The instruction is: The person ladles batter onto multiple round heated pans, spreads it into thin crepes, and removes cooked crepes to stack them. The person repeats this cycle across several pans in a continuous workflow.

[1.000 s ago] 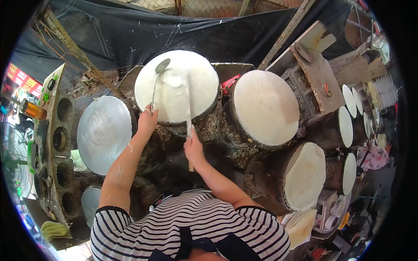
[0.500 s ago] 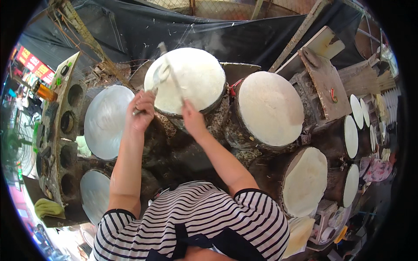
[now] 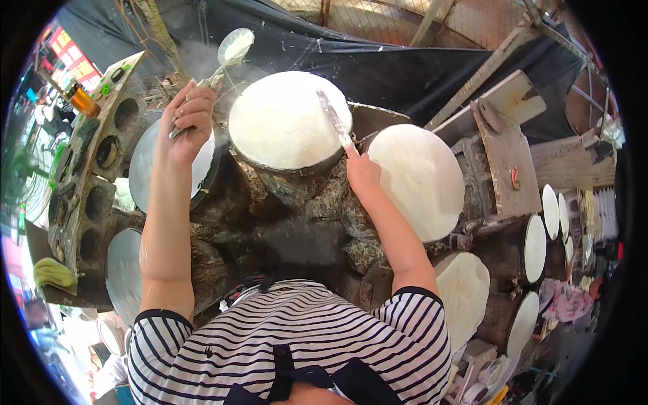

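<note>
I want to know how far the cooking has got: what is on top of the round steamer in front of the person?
A thin white batter sheet covers the steamer top. The right hand lays a flat spatula across it. The surface under the sheet is hidden.

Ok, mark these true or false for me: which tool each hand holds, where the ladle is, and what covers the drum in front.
1. The left hand grips a ladle. True.
2. The ladle rests flat on the white sheet. False: it is raised, up and left of the sheet.
3. The right hand holds a flat stick over the sheet. True.
4. The drum in front is bare. False: the white sheet covers its top.
</note>
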### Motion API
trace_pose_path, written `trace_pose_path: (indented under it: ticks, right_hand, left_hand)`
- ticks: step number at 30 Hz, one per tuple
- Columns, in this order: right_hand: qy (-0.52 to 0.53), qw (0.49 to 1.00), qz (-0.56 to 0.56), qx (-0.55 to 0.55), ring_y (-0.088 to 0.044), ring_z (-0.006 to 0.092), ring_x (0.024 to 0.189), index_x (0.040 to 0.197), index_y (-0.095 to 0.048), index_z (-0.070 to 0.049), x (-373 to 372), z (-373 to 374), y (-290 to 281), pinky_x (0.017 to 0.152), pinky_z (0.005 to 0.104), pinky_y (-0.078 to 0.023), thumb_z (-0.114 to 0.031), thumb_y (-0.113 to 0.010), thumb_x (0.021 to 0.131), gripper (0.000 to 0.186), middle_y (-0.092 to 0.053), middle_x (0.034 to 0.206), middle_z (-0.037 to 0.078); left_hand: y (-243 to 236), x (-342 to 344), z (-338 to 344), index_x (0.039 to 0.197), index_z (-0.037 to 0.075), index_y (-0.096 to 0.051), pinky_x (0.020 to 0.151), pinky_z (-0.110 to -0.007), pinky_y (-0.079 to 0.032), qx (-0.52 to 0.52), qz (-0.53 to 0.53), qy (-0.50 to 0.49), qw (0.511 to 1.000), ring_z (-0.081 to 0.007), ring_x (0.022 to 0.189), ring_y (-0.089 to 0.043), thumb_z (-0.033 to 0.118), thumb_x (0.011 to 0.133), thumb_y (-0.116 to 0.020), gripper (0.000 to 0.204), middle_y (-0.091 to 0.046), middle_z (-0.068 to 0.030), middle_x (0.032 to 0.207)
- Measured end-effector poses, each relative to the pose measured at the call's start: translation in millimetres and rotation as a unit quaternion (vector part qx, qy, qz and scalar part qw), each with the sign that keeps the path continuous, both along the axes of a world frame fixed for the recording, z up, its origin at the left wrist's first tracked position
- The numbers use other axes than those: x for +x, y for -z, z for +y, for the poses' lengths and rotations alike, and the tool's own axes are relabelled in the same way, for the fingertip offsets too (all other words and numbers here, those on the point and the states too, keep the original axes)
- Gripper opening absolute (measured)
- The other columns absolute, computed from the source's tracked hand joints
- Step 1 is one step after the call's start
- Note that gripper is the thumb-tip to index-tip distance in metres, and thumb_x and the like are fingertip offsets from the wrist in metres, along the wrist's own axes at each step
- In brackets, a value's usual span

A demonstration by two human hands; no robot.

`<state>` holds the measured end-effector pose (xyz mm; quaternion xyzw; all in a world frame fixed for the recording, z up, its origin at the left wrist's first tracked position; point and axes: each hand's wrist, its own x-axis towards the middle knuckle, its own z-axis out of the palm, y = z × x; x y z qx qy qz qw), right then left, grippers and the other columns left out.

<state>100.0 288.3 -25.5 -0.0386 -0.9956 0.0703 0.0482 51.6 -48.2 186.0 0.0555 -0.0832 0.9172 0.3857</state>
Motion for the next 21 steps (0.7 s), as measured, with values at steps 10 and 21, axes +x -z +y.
trace_pose_path:
  ticks: [10, 21]
  right_hand:
    - [-0.051, 0.998, -0.01, -0.023, -0.063, 0.035, 0.072, 0.123, -0.049, -0.015, -56, -5, -1, 0.063, 0.045, -0.05, -0.018, -0.043, 0.088, 0.036, -0.06, 0.084, 0.02]
    - [-0.058, 0.993, -0.037, -0.095, -0.058, 0.041, 0.091, 0.123, -0.046, -0.013, -6, -29, 1, 0.075, 0.0493, -0.046, -0.028, -0.05, 0.088, 0.038, -0.061, 0.098, 0.022]
  left_hand:
    - [-56, 137, -82, 0.078, 0.004, -0.034, 0.03, -0.024, -0.036, -0.078, -0.005, -0.225, 0.971, -0.0119, 0.044, -0.038, 0.024, 0.099, -0.028, 0.029, -0.036, -0.0037, 0.066]
    - [-34, 431, -236, 0.077, 0.008, -0.033, 0.031, -0.023, -0.032, -0.205, -0.057, -0.534, 0.818, -0.0115, 0.041, -0.034, 0.031, 0.1, -0.027, 0.033, -0.034, -0.0025, 0.06]
